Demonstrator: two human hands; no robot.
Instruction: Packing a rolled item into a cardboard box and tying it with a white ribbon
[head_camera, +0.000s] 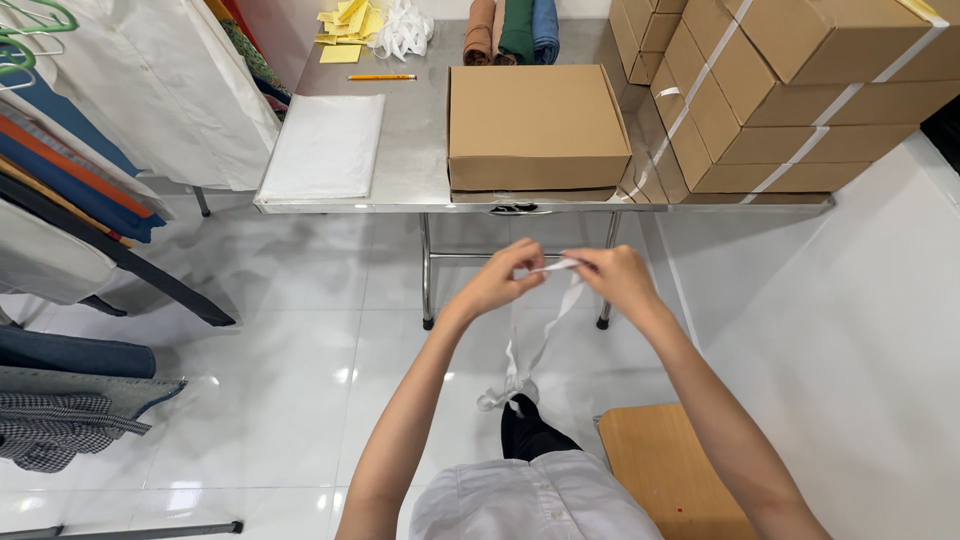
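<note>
- A glossy white tiled floor (300, 400) mirrors the ceiling lights; above it stands a steel-topped desk (420, 140) on thin metal legs, its surface smooth and dull grey.
- The left hand (497, 280) and the right hand (617, 277) are raised side by side in front of the desk edge, well apart from anything on it.
- Fingers of both hands are pressed together at the tips, pinching a flat white strap (540, 335) between them; a short taut piece spans from one pinch to the other.
- Below the fingers the strap hangs in two thin limp bands that meet in a loose crumpled loop near the person's dark trouser leg.
- Beyond the fingers, on the desk, sits a flat square cardboard box (537, 125), matte brown with crisp edges.
- Up and to the right of the fingers, a stack of cardboard boxes (800, 100) bound with white strapping fills the desk end.
- Up and to the left lies a pile of smooth white bags (325, 145), with a yellow pencil (381, 77) farther back.
- At the far edge are yellow paper slips (348, 25), a tangle of white straps (403, 28) and rolled cloth (515, 30) in brown, green and blue.
- Far left of the fingers, garments hang on a rack (80, 170); a wooden stool (665, 465) stands below the right forearm.
</note>
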